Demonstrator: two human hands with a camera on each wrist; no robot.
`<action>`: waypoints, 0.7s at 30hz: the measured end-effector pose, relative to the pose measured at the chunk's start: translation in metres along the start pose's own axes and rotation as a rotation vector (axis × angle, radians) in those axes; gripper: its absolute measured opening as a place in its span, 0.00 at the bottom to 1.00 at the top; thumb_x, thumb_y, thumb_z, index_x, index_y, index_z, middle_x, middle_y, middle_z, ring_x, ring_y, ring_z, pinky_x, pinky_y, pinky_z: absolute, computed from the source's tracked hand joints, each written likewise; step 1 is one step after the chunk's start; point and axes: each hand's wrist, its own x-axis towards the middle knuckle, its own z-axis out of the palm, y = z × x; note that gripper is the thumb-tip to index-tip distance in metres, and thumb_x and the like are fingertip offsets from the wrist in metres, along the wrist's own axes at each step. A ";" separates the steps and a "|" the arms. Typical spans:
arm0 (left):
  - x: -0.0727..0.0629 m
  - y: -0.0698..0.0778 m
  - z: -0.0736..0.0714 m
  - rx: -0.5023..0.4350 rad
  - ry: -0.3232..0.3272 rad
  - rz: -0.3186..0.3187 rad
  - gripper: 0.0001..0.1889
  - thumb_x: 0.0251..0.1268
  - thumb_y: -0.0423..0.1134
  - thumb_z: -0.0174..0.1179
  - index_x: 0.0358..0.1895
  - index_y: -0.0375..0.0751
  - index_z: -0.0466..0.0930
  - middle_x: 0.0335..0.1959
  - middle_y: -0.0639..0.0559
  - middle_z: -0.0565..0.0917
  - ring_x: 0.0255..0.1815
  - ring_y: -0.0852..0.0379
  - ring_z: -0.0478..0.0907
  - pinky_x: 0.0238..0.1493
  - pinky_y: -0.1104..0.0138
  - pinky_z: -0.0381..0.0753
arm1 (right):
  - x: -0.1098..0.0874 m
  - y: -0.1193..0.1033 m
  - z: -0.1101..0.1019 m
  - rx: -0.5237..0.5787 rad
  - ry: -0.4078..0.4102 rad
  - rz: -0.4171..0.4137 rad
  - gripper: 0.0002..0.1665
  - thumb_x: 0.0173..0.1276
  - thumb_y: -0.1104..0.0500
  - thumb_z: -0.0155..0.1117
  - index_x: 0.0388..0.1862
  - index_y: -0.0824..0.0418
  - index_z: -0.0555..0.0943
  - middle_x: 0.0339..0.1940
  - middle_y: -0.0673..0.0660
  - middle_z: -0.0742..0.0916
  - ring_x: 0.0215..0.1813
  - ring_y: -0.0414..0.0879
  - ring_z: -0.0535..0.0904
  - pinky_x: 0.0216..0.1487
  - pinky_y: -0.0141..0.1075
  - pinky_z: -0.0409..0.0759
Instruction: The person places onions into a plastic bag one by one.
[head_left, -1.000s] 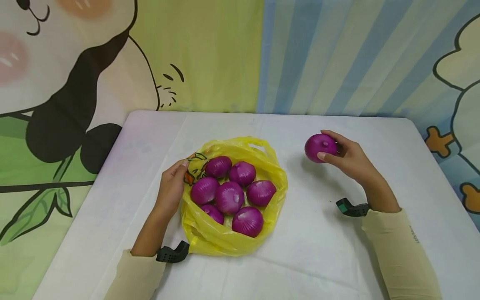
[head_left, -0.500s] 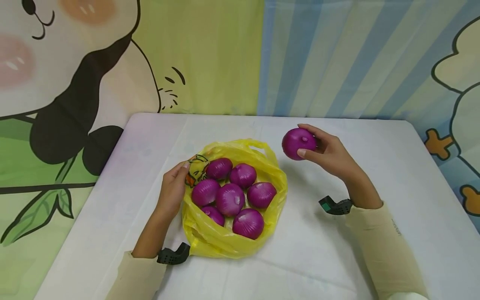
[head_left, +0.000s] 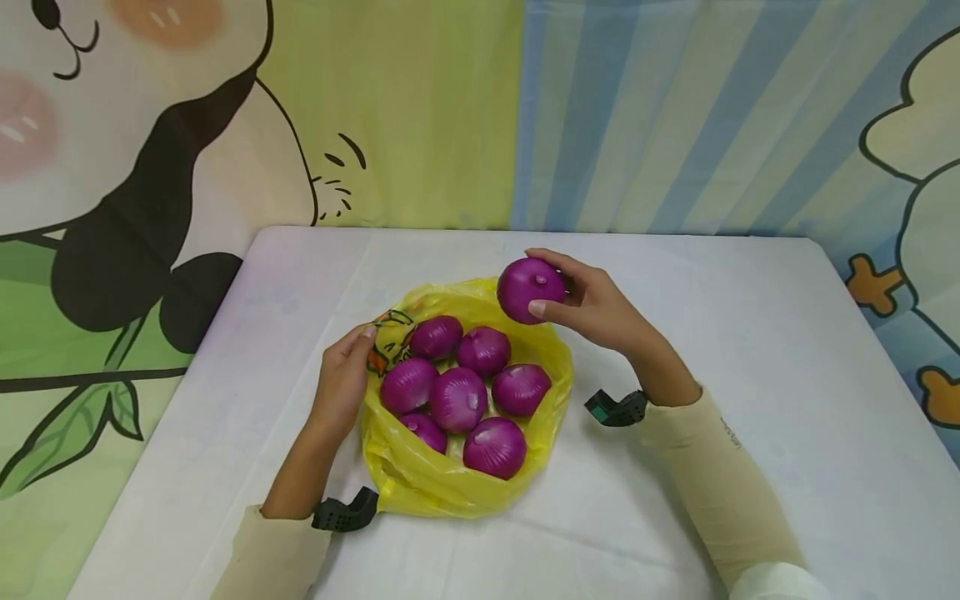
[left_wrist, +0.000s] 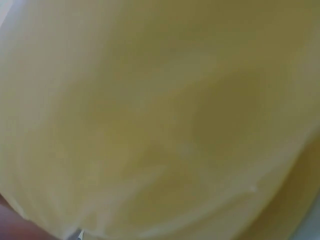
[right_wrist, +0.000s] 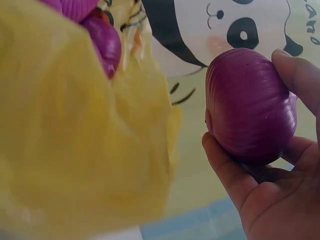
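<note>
A yellow plastic bag (head_left: 420, 487) sits on the table with its mouth spread wide, several purple onions (head_left: 458, 399) inside. My left hand (head_left: 341, 379) pinches the bag's left rim between thumb and fingers. In the left wrist view the bag's yellow side (left_wrist: 160, 100) fills nearly everything, blurred. My right hand (head_left: 600, 308) grips another purple onion (head_left: 528, 289), raised over the bag's far right rim. The right wrist view shows this onion (right_wrist: 250, 105) held between fingertips and thumb, beside the bag's wall (right_wrist: 90, 150); the palm side of the hand shows there.
A white-covered table (head_left: 750, 350) extends to both sides of the bag. Behind it hangs a printed backdrop (head_left: 420, 108) with a panda and stripes. A bag handle loop lies at the far rim. Black wrist cameras (head_left: 617, 408) sit on both wrists.
My right hand has carried its onion leftward, from over the table right of the bag to over the bag's far right rim. The left hand and bag have stayed put.
</note>
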 end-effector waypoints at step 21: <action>0.000 0.000 0.000 -0.007 0.002 0.006 0.25 0.78 0.51 0.44 0.53 0.29 0.78 0.48 0.46 0.78 0.53 0.57 0.71 0.56 0.70 0.70 | 0.029 0.011 0.061 0.063 -0.195 -0.041 0.40 0.66 0.62 0.67 0.75 0.58 0.63 0.64 0.55 0.74 0.59 0.48 0.76 0.56 0.41 0.77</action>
